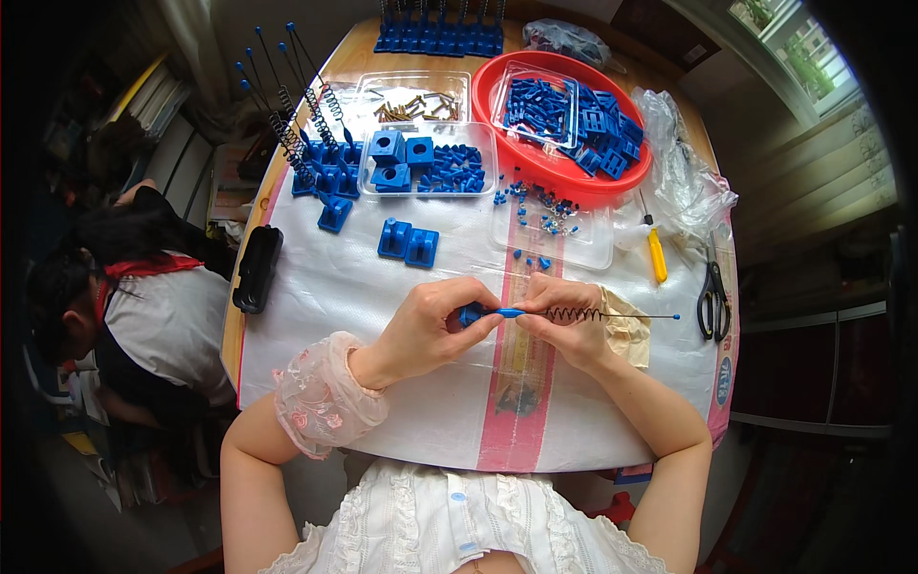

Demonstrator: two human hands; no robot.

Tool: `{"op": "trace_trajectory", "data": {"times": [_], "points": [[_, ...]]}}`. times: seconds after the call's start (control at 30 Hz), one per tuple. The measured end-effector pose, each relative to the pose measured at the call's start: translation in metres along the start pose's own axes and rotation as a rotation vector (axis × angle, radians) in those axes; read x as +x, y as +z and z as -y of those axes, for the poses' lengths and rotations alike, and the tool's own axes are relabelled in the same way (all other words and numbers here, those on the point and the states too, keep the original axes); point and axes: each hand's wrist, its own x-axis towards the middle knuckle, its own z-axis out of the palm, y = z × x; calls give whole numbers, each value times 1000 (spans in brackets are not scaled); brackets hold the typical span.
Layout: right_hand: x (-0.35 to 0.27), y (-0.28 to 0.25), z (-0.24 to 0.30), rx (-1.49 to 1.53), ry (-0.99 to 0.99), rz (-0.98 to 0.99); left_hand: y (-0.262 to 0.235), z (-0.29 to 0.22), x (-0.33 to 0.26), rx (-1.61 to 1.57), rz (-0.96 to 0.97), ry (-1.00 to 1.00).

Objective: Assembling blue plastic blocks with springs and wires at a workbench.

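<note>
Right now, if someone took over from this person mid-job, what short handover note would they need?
Left hand pinches a small blue block. Right hand holds the thin rod with a black spring threaded on it, rod end meeting the block.
Done: several rod-and-spring assemblies stand upright at the far left of the table.
Left, probably: seating this rod, then the loose blue blocks on the white cover. More blue parts fill the red basin; a yellow-handled screwdriver and scissors lie to the right.

Centre frame, our left hand [435, 325] pinches a blue piece [470, 314] while our right hand [564, 320] grips the rod [612, 315] with its spring [574, 314], pointing right. Above, a red bowl [535, 163] of blue parts; at right, a screwdriver [656, 251] and scissors [711, 298].
</note>
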Motion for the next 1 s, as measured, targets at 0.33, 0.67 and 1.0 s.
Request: {"op": "trace_trajectory", "data": {"times": [0.33, 0.67, 1.0], "points": [[-1, -1, 1, -32, -30, 13, -1, 3, 1, 101, 5, 107], [-1, 0, 3, -6, -26, 13, -2, 3, 1, 107, 25, 111], [-1, 0, 1, -11, -29, 10, -1, 2, 1, 33, 24, 57]]}}
